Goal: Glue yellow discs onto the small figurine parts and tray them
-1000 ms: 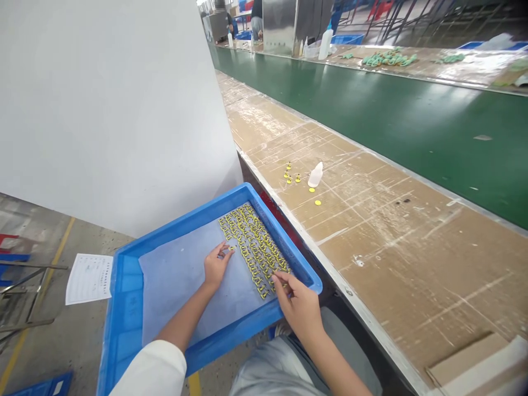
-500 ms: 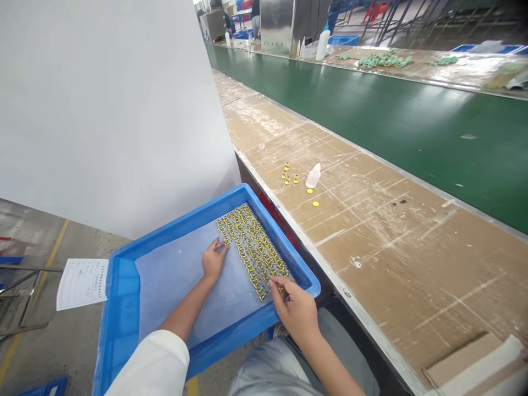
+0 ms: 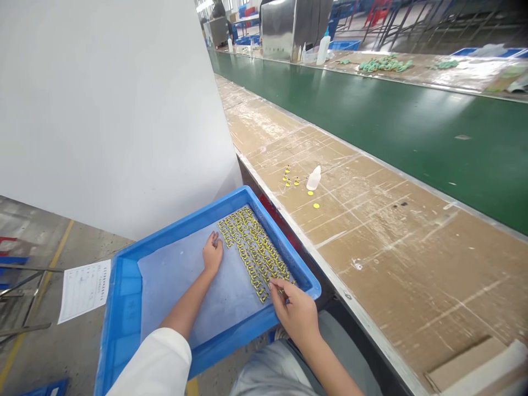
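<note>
A blue plastic tray lined with a pale sheet lies tilted in front of me. Rows of small yellow-and-black figures cover the sheet's right side. My left hand is just left of the upper rows, its fingers curled in; anything inside them is hidden. Over the lower right end of the rows, my right hand has thumb and fingertips pinched together. Whether a figure sits in that pinch is too small to see.
A worn cardboard-covered bench runs along a green conveyor belt. On it stand a small white dropper bottle, several figures on yellow bases and yellow discs. A white panel rises at left; a paper sheet hangs beside the tray.
My left hand has drawn slightly up and left, off the figures' edge, and its fingers have curled in. My right hand stays nearly in place. The view has shifted slightly.
</note>
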